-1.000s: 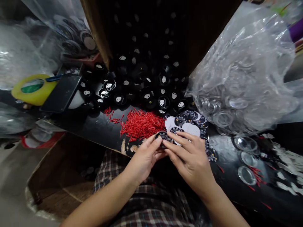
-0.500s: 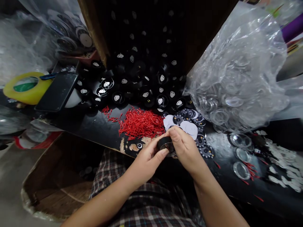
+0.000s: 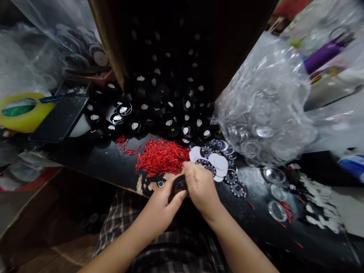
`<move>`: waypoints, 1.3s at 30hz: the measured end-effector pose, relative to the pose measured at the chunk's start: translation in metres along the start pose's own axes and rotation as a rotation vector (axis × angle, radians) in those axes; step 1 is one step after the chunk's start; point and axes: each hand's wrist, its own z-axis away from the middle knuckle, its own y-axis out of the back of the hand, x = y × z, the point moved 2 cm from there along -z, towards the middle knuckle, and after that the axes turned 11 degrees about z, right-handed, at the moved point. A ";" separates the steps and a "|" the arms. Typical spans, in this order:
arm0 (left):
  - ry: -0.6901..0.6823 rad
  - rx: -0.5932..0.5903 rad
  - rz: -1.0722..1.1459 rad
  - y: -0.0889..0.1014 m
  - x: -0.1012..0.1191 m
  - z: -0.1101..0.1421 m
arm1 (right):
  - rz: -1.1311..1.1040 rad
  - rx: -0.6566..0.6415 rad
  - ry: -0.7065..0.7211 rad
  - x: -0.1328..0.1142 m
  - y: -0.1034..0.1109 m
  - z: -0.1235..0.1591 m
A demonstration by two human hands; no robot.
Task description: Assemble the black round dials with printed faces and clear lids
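Snugly between left thumb and fingers sits a black case.

A round, black case, its face partly hidden by the fingers, is held tilted in the left hand. It sits by the near edge of the bench, just beside the closed right hand.
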 end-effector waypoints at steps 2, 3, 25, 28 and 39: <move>0.104 0.067 0.044 0.021 -0.008 0.016 | -0.007 -0.063 0.035 0.007 0.002 -0.010; 0.146 0.148 0.073 0.035 -0.013 0.027 | 0.016 -0.042 0.027 0.014 0.008 -0.017; 0.100 0.159 0.401 0.014 -0.007 0.005 | 0.290 0.140 -0.053 0.072 0.053 -0.041; 0.218 0.088 0.663 0.006 -0.006 -0.007 | 0.161 -0.152 0.158 0.032 0.038 -0.004; 0.291 0.149 0.884 -0.009 -0.009 -0.011 | 0.302 0.036 -0.291 0.089 0.037 0.029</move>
